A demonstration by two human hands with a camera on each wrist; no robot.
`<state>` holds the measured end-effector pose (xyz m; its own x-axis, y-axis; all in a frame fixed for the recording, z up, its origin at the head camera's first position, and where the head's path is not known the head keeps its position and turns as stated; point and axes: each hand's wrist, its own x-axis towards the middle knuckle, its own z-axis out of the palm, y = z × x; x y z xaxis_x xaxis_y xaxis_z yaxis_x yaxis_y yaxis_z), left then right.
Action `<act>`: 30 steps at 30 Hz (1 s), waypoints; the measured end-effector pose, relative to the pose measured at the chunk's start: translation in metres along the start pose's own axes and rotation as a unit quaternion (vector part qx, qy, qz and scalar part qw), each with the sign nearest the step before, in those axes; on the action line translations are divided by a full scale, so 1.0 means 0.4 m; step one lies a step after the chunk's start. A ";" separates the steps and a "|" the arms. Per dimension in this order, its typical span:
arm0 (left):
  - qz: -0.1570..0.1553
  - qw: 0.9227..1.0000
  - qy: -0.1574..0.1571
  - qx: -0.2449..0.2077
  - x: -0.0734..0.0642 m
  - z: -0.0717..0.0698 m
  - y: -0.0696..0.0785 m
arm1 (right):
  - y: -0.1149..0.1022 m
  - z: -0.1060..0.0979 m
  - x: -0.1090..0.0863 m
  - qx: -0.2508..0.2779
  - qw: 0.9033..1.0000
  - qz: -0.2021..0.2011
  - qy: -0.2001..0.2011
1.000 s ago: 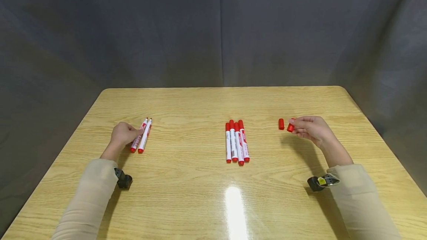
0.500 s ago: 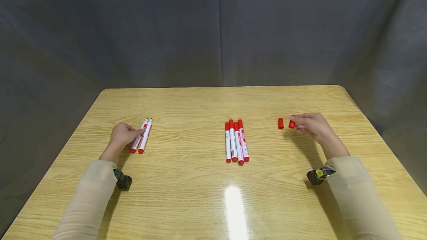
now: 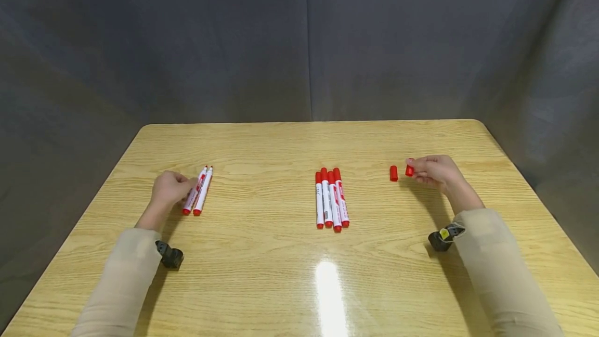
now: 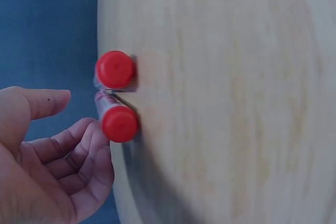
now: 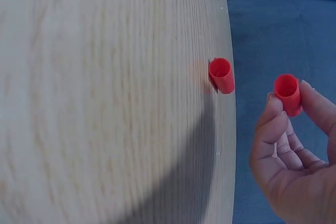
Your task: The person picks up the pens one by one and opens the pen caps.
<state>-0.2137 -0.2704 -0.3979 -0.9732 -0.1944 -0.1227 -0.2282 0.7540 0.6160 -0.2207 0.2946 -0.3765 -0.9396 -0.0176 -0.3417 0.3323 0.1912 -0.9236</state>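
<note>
Two uncapped white markers with red ends lie side by side at the left, the outer marker and the inner marker. My left hand is right beside them; in the left wrist view its thumb stands apart from the loosely curled fingers, with nothing between them. At the right, my right hand pinches a red marker cap between thumb and fingertips, its hollow end facing the wrist camera. A second red cap lies on the table just left of it.
Several capped red-and-white markers lie in a row at the middle of the wooden table. A dark curtain hangs behind the table's far edge.
My right hand has lifted slightly away with the pinched cap. My left hand has let go of the markers and drawn back a little to the left.
</note>
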 end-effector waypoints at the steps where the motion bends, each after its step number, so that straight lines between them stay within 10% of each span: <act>1: 0.007 1.000 0.001 -0.001 -0.004 -0.004 0.003 | -0.001 0.000 0.001 0.001 1.000 0.001 0.001; 30: 0.138 0.990 0.014 -0.031 -0.101 -0.042 0.107 | 0.000 0.018 0.031 -0.046 0.999 0.008 0.017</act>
<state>-0.1839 -0.2409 -0.3534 -0.9969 -0.0042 0.0783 0.0495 0.7411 0.6696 -0.2318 0.2875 -0.3821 -0.9371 0.0187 -0.3487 0.3396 0.2810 -0.8976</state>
